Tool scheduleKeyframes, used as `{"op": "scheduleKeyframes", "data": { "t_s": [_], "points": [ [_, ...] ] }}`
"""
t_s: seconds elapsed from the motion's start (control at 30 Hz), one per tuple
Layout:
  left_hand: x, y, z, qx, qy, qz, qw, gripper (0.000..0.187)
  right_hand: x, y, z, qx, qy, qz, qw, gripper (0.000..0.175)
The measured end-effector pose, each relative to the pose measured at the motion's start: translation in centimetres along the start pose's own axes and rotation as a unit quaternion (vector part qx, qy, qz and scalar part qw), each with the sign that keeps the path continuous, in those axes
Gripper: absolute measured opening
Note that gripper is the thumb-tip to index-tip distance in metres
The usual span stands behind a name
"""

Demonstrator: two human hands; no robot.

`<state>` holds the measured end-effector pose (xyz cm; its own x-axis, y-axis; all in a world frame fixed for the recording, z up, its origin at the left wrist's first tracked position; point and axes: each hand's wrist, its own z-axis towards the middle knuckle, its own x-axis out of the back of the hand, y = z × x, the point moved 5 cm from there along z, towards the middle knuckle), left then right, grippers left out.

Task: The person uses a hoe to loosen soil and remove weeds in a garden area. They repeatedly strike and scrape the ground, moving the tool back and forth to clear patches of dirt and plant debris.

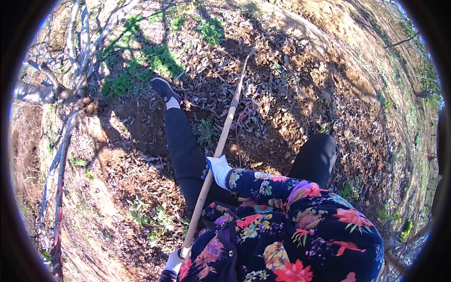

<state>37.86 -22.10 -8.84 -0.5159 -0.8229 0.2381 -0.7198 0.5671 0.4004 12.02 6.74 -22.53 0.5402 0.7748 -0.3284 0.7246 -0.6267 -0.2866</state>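
A long-handled tool with a wooden shaft [222,135] slants up and away from my body. Its slimmer, slightly curved far part [241,79] reaches the leaf-strewn soil; the working end is too small to identify. My right hand [217,170], in a white glove with blue on the palm side, is closed around the middle of the shaft. Low at the picture's bottom, my left hand [174,261], also in a white glove, grips the near end and is partly hidden by my floral jacket [282,243].
A pale-barked tree [68,95] with low, forking branches stands at the left. Dry leaves [267,88] cover the sloping ground, with green weeds [160,60] beyond my dark shoe [164,89]. My dark-trousered knee [315,158] shows right of the tool. Bare twigs [405,253] crowd the lower right.
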Motion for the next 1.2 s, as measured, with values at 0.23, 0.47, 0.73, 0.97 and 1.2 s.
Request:
{"op": "scheduleKeyframes", "data": {
  "t_s": [0.23, 0.47, 0.73, 0.97, 1.2],
  "points": [
    [-0.7, 10.1, 7.2, -0.070, 0.135, 0.108, 0.982, 0.039, -3.3, -14.3, 4.2, 0.172, -0.007, -0.031, 0.985, 0.028],
    [-3.3, 21.4, 11.1, -0.151, 0.015, -0.104, 0.983, 0.037, -4.3, -23.1, 7.2, 0.188, -0.044, -0.004, 0.981, 0.022],
    [-2.4, 7.9, 6.5, -0.103, 0.043, -0.056, 0.992, 0.049, -3.3, -11.0, 5.0, 0.151, 0.001, -0.034, 0.988, 0.027],
    [-2.6, 4.7, 5.2, -0.069, 0.086, 0.056, 0.992, 0.041, -2.8, -8.8, 0.5, 0.058, -0.051, -0.025, 0.997, 0.028],
    [-3.6, 25.7, 14.3, -0.224, 0.137, 0.043, 0.964, 0.042, -5.1, -27.2, 5.6, 0.262, -0.069, -0.064, 0.960, 0.023]
  ]
}}
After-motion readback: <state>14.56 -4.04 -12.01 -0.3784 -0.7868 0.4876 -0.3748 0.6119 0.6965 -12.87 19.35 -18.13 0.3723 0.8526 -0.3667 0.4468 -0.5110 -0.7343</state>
